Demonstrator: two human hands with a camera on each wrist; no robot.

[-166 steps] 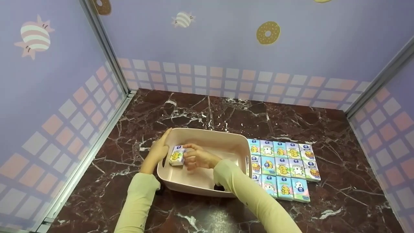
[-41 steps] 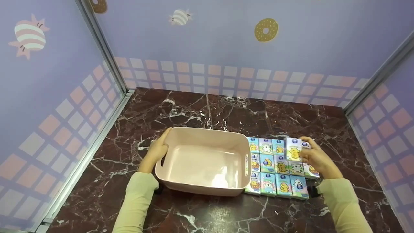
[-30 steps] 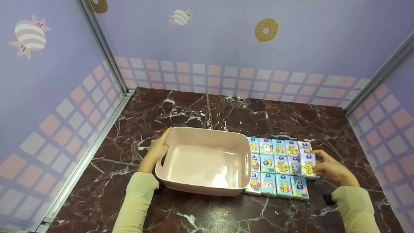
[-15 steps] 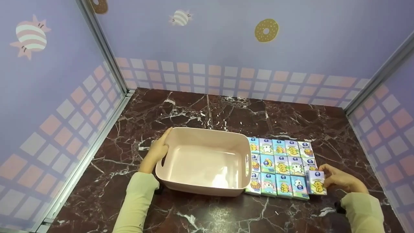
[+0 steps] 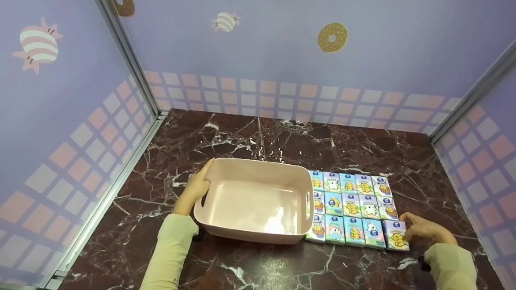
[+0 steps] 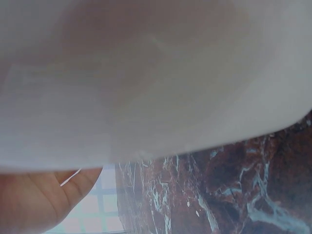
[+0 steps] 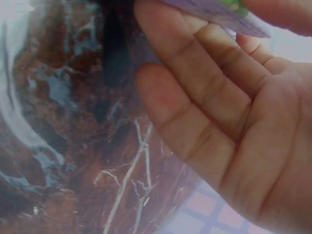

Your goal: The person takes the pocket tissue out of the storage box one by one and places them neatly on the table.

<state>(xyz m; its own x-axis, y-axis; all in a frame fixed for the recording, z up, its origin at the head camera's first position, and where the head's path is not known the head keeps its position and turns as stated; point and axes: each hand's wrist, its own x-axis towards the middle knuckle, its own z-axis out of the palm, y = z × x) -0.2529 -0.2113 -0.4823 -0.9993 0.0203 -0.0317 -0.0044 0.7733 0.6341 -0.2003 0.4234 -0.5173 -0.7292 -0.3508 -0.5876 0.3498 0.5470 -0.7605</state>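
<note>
My left hand holds the left end of a pale pink plastic bin, by the handle slot. The bin's inside is bare in the head view. In the left wrist view the bin wall covers most of the picture, and the left hand's fingertips are out of sight. My right hand pinches the right edge of a purple pocket tissue pack with a yellow cartoon animal. This pack lies at the right end of the front row. In the right wrist view the thumb and fingers are at its edge.
Several more tissue packs lie side by side in three rows, directly right of the bin, which partly hides the left ones. All stand on a dark red marbled table. Lilac patterned panels enclose the back and both sides.
My right hand took the pack out of the bin, moved it right over the rows, then forward to the front row's right end and lowered it. The left hand stays on the bin.
</note>
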